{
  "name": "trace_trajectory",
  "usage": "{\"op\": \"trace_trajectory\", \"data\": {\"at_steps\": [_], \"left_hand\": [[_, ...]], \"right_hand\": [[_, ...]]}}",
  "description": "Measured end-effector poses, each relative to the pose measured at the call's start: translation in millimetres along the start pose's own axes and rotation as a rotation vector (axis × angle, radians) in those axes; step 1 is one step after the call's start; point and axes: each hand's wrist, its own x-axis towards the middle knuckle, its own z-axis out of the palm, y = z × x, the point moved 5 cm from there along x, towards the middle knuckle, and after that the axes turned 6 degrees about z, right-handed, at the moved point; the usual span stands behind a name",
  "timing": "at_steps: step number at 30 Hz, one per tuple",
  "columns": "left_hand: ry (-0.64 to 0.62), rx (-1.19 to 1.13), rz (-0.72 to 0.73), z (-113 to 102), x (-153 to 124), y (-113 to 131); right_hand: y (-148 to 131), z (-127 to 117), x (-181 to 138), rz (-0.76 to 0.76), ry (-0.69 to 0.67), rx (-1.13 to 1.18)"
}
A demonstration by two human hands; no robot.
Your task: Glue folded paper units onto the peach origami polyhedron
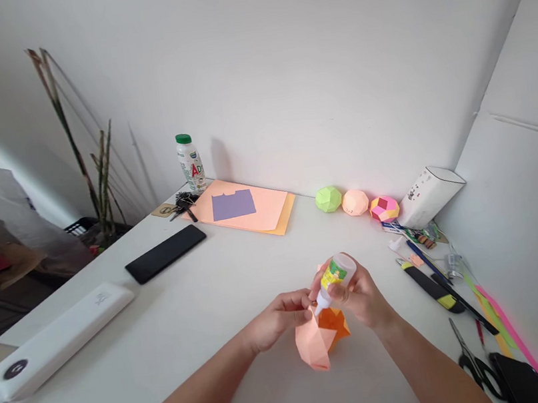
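Note:
My left hand [281, 317] pinches the upper edge of a peach folded-paper polyhedron [313, 344], which is open on its right side and shows an orange inside. In my right hand [364, 295] is a small white glue bottle [340, 269] with a yellow and green label. The bottle is tipped with its nozzle pointing down and left, at the paper edge beside my left fingertips. Whether the nozzle touches the paper, I cannot tell.
Finished paper balls, green [328, 199], peach [355, 203] and pink [384, 209], line the wall. A utility knife [430, 285] and scissors [475, 366] lie right. Left are a black phone [166, 253], a white power strip [61, 337] and paper sheets [269, 205] beside a bottle [191, 164].

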Motion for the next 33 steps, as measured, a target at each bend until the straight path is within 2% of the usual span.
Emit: {"op": "trace_trajectory", "data": {"at_steps": [3, 10, 22, 29, 33], "left_hand": [[-0.002, 0.001, -0.004, -0.5, 0.0, -1.1], [0.015, 0.018, 0.002, 1.7, -0.1, 2.2], [0.01, 0.022, 0.004, 1.7, -0.5, 2.6], [-0.021, 0.017, -0.032, 0.8, -1.5, -3.3], [-0.013, 0.016, -0.021, 0.6, -1.5, -2.6]], "right_hand": [[-0.1, -0.5, 0.6, 0.0, 0.014, 0.001], [0.9, 2.9, -1.2, -0.004, -0.076, 0.03], [1.2, 1.9, -2.0, 0.009, -0.069, 0.008], [3.6, 0.8, 0.0, 0.015, -0.068, 0.113], [4.8, 0.8, -1.2, 0.026, -0.067, 0.07]]}}
